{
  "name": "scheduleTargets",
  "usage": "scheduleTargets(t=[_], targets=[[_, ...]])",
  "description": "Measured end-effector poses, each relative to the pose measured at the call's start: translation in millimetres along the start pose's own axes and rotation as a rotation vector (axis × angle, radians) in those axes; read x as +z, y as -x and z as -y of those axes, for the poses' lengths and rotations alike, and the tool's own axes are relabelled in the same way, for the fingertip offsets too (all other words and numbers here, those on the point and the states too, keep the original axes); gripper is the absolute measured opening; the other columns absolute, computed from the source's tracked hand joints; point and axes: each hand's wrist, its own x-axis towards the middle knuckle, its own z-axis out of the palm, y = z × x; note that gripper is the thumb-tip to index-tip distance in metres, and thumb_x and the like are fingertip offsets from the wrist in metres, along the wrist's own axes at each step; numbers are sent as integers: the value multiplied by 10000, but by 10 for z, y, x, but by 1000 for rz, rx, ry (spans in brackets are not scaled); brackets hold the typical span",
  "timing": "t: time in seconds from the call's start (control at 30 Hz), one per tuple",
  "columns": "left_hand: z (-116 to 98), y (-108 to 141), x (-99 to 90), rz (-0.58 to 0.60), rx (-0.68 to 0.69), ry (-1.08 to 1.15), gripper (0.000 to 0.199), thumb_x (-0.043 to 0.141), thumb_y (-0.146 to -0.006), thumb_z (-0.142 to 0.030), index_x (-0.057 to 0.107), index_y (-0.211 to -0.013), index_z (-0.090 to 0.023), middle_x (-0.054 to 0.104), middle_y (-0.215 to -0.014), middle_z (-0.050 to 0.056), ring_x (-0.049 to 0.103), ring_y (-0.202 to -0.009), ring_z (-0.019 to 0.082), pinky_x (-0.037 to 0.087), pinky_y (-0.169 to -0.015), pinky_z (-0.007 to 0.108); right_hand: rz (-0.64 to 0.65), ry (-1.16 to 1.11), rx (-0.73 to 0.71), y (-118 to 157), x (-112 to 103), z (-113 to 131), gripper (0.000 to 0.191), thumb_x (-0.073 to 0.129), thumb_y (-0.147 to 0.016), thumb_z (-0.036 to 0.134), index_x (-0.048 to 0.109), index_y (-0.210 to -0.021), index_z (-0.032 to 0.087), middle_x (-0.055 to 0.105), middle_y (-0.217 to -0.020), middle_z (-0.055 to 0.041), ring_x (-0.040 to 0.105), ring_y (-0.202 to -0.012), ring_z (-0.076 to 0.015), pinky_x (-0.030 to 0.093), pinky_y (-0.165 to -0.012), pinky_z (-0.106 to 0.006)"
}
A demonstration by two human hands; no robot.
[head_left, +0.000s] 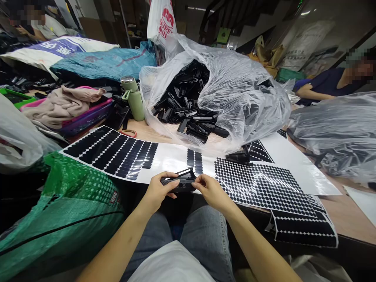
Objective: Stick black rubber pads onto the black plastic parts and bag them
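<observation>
A black plastic part [185,185], long and hollow like a frame with a textured side, is held over the table's front edge. My left hand [158,190] grips its left end, thumb in front and fingers behind. At the right end, my right hand [209,190] is closed in a pinch against the part; whether a small sticker is between the fingertips I cannot tell. Just behind lies a white sheet of black oblong stickers [117,150]. To the right is a sheet of small round black stickers [264,186].
A large clear plastic bag [243,94] spills black parts [179,102] onto the table. Left of it stand a green flask [135,100] and a purple basket [85,115] with cloth. A green sack [73,203] hangs at the left. A co-worker [326,84] sits at right.
</observation>
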Motion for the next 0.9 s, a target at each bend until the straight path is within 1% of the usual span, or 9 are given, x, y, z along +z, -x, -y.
scheduleTargets(t=[0.13, 0.27, 0.43, 0.53, 0.63, 0.7, 0.73, 0.83, 0.9], targets=[[15, 13, 28, -21, 21, -29, 358, 710, -608, -309, 604, -890, -114, 601, -859, 69, 574, -650, 148, 520, -445, 247, -44, 89, -45, 38, 10, 13, 160, 426, -816, 317, 493, -726, 203, 541, -748, -10, 489, -702, -149, 358, -642, -280], [-24, 16, 20, -21, 15, 19, 342, 709, -611, -304, 608, -875, -112, 600, -865, 69, 571, -647, 140, 509, -440, 228, -67, 13, -54, 17, 34, -3, 189, 438, -813, 356, 484, -710, 204, 530, -728, -8, 480, -685, -150, 369, -639, -291], [-113, -8, -42, 20, -35, 170, 261, 695, -632, -282, 627, -830, -126, 611, -847, 53, 576, -617, 118, 464, -411, 182, -135, -484, 132, -62, 48, -26, 274, 497, -763, 468, 485, -763, 194, 515, -739, -4, 512, -659, -131, 442, -607, -282], [-146, -10, -53, 19, -39, 195, 246, 691, -635, -280, 633, -821, -129, 617, -831, 49, 589, -614, 123, 454, -401, 177, -27, -748, 255, -60, 49, 14, 337, 515, -742, 515, 512, -781, 180, 533, -779, -21, 538, -653, -116, 461, -595, -264], [-156, 4, -41, 3, -19, 170, 260, 695, -634, -279, 630, -834, -127, 617, -853, 53, 594, -631, 128, 468, -409, 182, 95, -834, 299, -47, 58, 51, 387, 482, -753, 553, 548, -821, 178, 548, -805, -36, 551, -654, -116, 451, -566, -248], [-156, 19, -31, -2, -1, 147, 281, 697, -634, -281, 623, -857, -125, 615, -855, 53, 596, -636, 133, 480, -419, 191, 118, -792, 311, -48, 69, 50, 416, 444, -766, 570, 549, -848, 176, 551, -809, -46, 555, -663, -129, 445, -554, -252], [-156, 26, -27, -6, 7, 137, 292, 699, -633, -282, 619, -866, -125, 614, -854, 52, 597, -636, 134, 485, -422, 196, 69, -726, 290, -49, 75, 43, 411, 440, -770, 566, 543, -860, 179, 551, -812, -46, 551, -672, -134, 443, -558, -257], [-154, 44, -12, -40, 29, 115, 311, 705, -622, -285, 609, -869, -122, 611, -876, 54, 595, -640, 134, 497, -428, 206, -229, -399, 61, -38, 88, 13, 325, 495, -770, 495, 523, -915, 206, 547, -879, -40, 519, -716, -138, 435, -599, -268], [-153, 49, 2, -69, 50, 95, 322, 710, -613, -289, 605, -866, -119, 608, -910, 61, 594, -649, 136, 508, -434, 215, -332, -210, -114, -16, 89, 4, 261, 532, -768, 425, 529, -928, 219, 533, -913, -36, 495, -726, -136, 427, -626, -272]])
